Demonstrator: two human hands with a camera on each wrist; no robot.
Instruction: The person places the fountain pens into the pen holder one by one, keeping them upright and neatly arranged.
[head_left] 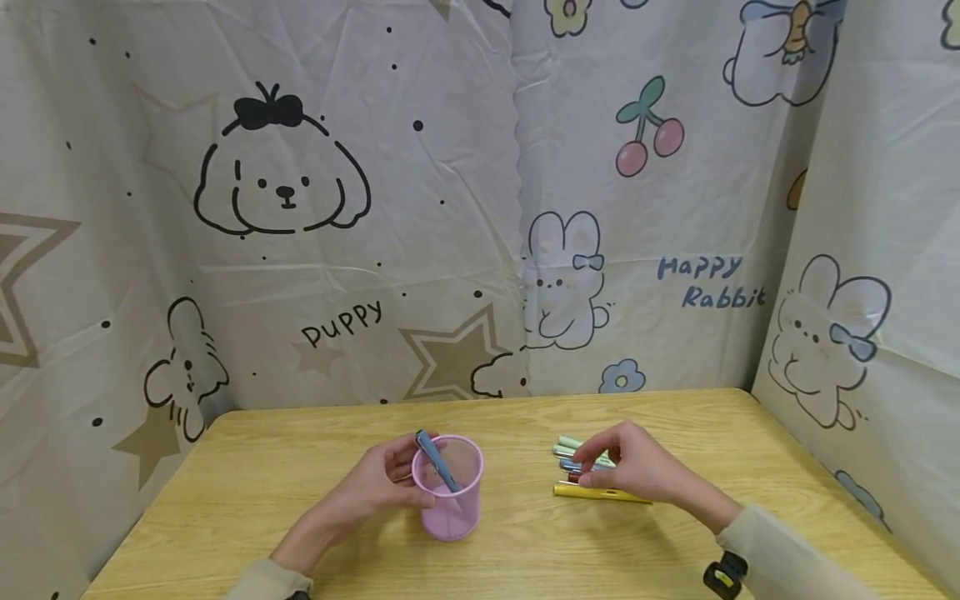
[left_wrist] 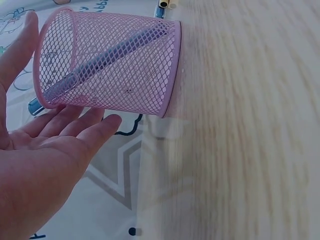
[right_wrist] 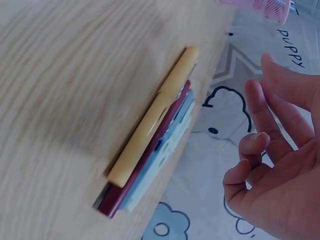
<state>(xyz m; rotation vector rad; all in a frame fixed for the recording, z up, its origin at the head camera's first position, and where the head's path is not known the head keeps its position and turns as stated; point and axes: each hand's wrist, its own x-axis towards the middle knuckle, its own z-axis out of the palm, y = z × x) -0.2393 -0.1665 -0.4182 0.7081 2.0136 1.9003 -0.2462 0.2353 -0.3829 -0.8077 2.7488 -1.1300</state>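
A pink mesh pen holder (head_left: 450,517) stands upright on the table, and a blue pen (head_left: 437,462) leans inside it with its end above the rim. My left hand (head_left: 382,479) holds the holder from the left side, thumb in front and fingers behind; the left wrist view shows the thumb (left_wrist: 22,47) by the rim. Over a row of pens hovers my right hand (head_left: 633,465), fingers bent, nothing held. The row has a yellow pen (right_wrist: 142,127), a dark red pen (right_wrist: 112,200), a blue pen (right_wrist: 172,125) and pale green pens (right_wrist: 135,200), lying side by side.
The wooden table (head_left: 315,550) has its back edge against a patterned cloth (head_left: 450,250), which also hangs at both sides. Bare table surface lies between the pen holder and the pens.
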